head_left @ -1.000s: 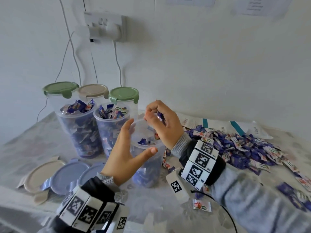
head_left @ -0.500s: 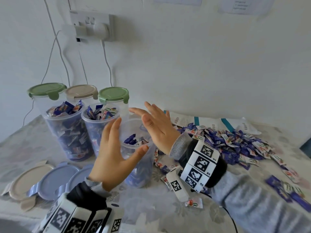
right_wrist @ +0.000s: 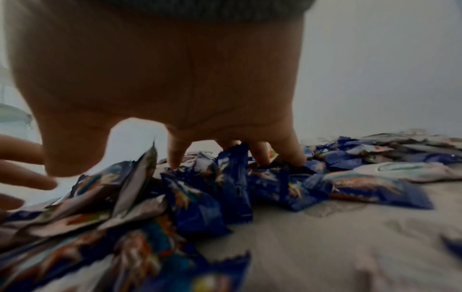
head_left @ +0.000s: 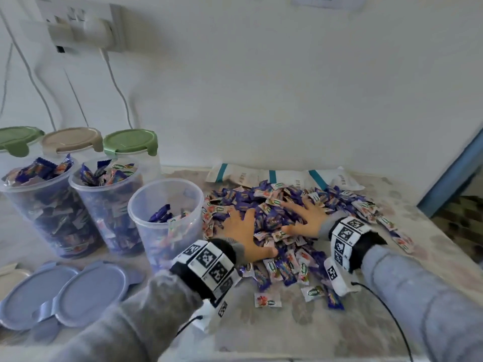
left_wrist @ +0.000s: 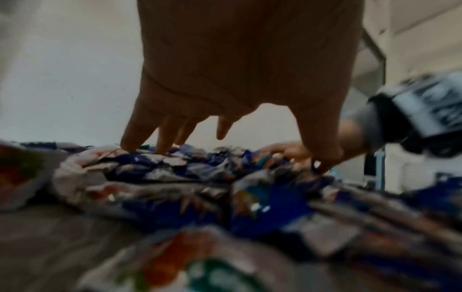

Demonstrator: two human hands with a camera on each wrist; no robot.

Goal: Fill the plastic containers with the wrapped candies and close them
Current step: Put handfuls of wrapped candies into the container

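Head view alone shows half-filled clear plastic container [head_left: 167, 218]; left hand [head_left: 241, 232], right hand [head_left: 304, 219] splayed flat on blue-and-white wrapped candy pile [head_left: 285, 205].

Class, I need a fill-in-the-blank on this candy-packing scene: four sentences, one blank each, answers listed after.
1. Both hands, the left hand and the right hand, rest on the ____ of wrapped candies.
2. The open container nearest the hands is only ____ filled.
3. The loose lids lying on the table are ____ in colour.
4. Behind the open containers stand ____ lidded containers.

Answers: pile; partly; blue; three
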